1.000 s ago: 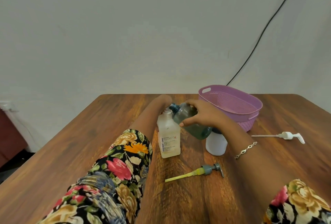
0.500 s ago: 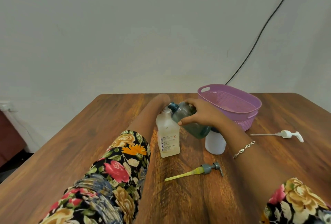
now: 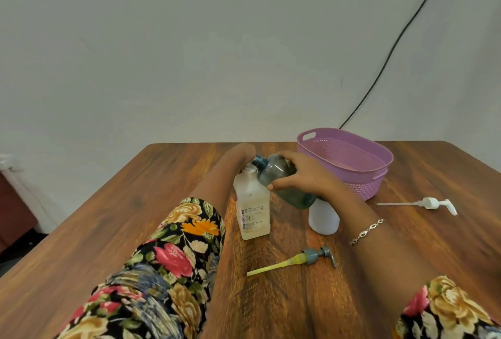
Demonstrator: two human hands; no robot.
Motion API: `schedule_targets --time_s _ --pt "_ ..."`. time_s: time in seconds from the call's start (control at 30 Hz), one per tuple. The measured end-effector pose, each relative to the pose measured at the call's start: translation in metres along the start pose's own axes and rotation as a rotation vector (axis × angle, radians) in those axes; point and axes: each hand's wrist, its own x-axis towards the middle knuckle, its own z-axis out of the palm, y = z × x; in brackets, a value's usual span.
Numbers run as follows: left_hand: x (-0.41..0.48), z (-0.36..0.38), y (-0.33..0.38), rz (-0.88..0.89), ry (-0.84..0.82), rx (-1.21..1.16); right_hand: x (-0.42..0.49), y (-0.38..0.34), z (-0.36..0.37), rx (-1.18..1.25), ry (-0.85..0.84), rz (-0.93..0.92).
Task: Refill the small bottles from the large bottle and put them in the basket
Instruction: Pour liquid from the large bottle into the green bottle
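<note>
I saw the right hand gripping the smoky grey-blue plastic bottle, tilted, its open neck at the clear labelled rectangular bottle holding pale liquid; left hand hidden behind it, grip unclear. Perforated purple plastic basket empty, near.

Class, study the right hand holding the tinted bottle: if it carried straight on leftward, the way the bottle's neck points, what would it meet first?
The right hand tilts the tinted bottle with its neck toward the clear labelled bottle. Continuing that way, it would probably meet that bottle's top first, where the left hand appears to steady it; depth is uncertain.
</note>
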Motion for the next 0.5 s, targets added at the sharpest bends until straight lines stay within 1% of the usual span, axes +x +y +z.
schedule_targets --time_s 0.07,0.17,0.23,0.33,0.43,0.5 --pt "0.000 0.002 0.002 -0.001 0.046 0.027 0.000 0.001 0.001 -0.010 0.009 -0.004" --pt "-0.002 0.000 0.002 0.026 0.018 0.057 -0.001 0.001 0.001 -0.003 0.018 -0.011" --pt "-0.001 -0.005 0.000 0.021 -0.028 -0.078 -0.001 -0.001 0.000 0.031 0.029 -0.014" --pt "0.001 -0.014 0.000 -0.096 -0.131 -0.281 0.000 -0.003 -0.004 0.011 0.040 -0.034" --pt "0.003 -0.017 0.004 -0.163 -0.173 -0.385 0.000 -0.003 -0.006 -0.006 0.030 -0.038" --pt "0.001 -0.017 0.007 -0.172 -0.169 -0.396 -0.001 -0.003 -0.006 0.002 0.034 -0.031"
